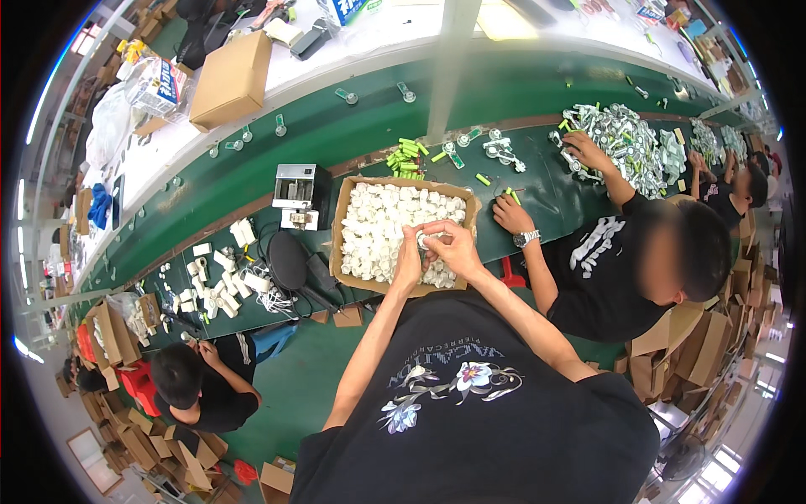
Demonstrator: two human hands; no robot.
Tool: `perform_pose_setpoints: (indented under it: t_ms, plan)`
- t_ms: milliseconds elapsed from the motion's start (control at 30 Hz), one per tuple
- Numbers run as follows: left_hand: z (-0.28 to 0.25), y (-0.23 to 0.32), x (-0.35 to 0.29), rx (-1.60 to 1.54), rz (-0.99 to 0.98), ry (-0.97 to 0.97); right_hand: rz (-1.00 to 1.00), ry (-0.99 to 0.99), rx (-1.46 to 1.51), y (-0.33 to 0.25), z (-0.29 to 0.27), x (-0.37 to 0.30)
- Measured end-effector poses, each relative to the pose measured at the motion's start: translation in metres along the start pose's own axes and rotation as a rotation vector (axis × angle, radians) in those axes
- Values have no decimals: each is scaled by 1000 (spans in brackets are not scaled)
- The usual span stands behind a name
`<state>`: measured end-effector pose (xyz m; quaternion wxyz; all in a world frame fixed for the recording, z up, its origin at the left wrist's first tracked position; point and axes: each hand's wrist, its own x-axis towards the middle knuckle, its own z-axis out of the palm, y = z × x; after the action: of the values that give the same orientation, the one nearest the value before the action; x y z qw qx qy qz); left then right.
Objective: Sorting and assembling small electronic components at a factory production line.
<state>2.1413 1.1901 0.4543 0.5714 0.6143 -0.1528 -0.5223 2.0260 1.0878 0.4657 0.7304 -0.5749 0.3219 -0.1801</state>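
My left hand (pixel 409 260) and my right hand (pixel 454 250) meet above an open cardboard box (pixel 339 223). Their fingertips close together on a small white part (pixel 423 242), mostly covered by the fingers, so its exact kind does not show. Heaped in the box under my hands are many small white plastic pieces (pixel 378 227). Just behind the box lies a pile of lime-green cylinders (pixel 407 158) that look like battery cells. A small silver and black machine (pixel 298 195) stands against the box's left side.
A co-worker's hand (pixel 510 214) on my right holds a green cylinder; their other hand reaches a heap of silver-green assemblies (pixel 617 139). White housings (pixel 220 281) and a black round-backed object (pixel 286 261) lie left. Beyond runs a green conveyor belt (pixel 327 126) carrying scattered parts. Another person (pixel 189 382) sits front left.
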Motion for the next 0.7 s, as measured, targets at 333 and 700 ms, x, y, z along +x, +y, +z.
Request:
perform_pose_setpoints:
  t_ms: [333, 700]
  plan:
    - [-1, -19, 0, 158, 141, 97, 118, -49, -193, -5, 2, 5]
    - [-2, -16, 5, 502, 133, 277, 72, -114, -71, 9, 3, 5]
